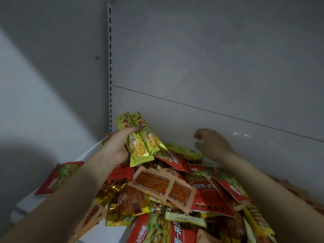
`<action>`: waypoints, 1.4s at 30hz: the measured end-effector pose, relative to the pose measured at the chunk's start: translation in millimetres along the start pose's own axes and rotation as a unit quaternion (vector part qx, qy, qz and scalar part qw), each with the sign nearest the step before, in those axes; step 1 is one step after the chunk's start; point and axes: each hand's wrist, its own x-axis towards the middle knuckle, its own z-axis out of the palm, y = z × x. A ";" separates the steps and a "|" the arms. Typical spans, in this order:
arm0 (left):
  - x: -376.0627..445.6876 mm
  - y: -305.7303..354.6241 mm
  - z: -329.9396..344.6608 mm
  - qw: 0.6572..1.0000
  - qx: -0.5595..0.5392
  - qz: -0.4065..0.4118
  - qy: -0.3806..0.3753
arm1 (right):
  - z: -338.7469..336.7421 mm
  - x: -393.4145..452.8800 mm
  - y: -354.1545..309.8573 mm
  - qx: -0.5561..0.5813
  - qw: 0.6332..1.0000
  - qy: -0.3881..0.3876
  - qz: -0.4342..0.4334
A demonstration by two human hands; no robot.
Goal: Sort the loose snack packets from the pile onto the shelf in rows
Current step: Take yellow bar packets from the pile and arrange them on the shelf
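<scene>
While the pile [175, 190] still covers the shelf [228, 130] front, I report:
Left hand [121, 146]: grips two yellow packets [142, 139], above the pile's rear-left edge.
Right hand [212, 142]: fingers loosely spread, nothing held, over a yellow packet [184, 151] at the pile's rear.
Advice: I judge matching yellows should be gathered first, then rowed behind the pile.
Unclear: right fingertips blurred; pile cut off below.

Left hand [119, 146]: thumb and fingers gripping, forearm raised | Right hand [213, 142]: blurred, fingers loosely curled, reaching forward, palm down
</scene>
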 end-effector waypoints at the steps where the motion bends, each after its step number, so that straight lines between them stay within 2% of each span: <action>1: -1.5 2.0 -1.7 1.000 -0.001 0.001 -0.002 | 12.5 4.8 -12.5 -0.026 0.999 -0.043 -0.007; 3: -4.7 3.4 -5.8 1.000 0.002 -0.002 -0.008 | 38.5 14.1 -23.6 -0.104 0.990 -0.090 -0.016; 6: -8.5 0.3 -13.0 1.000 0.011 -0.011 -0.013 | 60.5 15.3 -23.9 -0.177 0.980 -0.085 -0.024; 10: -14.0 -0.9 -16.5 1.000 0.014 -0.010 -0.022 | 66.2 12.4 -19.7 -0.189 0.980 -0.055 -0.036; 14: -15.5 3.6 -11.2 1.000 0.003 -0.011 -0.027 | 34.2 9.4 -19.0 -0.175 0.984 -0.023 -0.032; 16: -16.2 5.4 -0.7 0.999 0.004 -0.010 -0.037 | 9.1 2.0 -16.2 -0.078 0.997 0.025 -0.002; 18: -16.4 4.2 15.0 0.999 0.005 -0.004 -0.051 | -14.8 -10.8 -12.5 0.114 0.991 0.053 0.049; 20: -16.1 -2.1 33.3 0.998 0.014 -0.004 -0.069 | -31.7 -27.6 -9.5 0.290 0.951 0.044 0.097; 22: -19.7 -12.8 53.0 0.996 0.028 -0.013 -0.086 | -40.9 -46.8 -5.0 0.434 0.890 0.029 0.136; 25: -34.5 -32.0 83.1 0.992 0.039 -0.025 -0.119 | -50.6 -79.5 8.2 0.568 0.806 0.011 0.166; 28: -55.9 -55.1 109.2 0.986 0.056 -0.034 -0.152 | -60.7 -117.4 26.5 0.613 0.771 0.009 0.173; 31: -85.2 -87.3 137.3 0.982 0.077 -0.030 -0.168 | -70.5 -164.1 46.9 0.621 0.763 0.016 0.181; 36: -156.9 -154.6 196.1 0.976 0.066 -0.068 -0.198 | -86.9 -259.4 92.7 0.547 0.812 0.057 0.194; 42: -240.4 -227.2 259.2 0.967 0.070 -0.099 -0.225 | -104.1 -370.2 152.7 0.528 0.810 0.083 0.240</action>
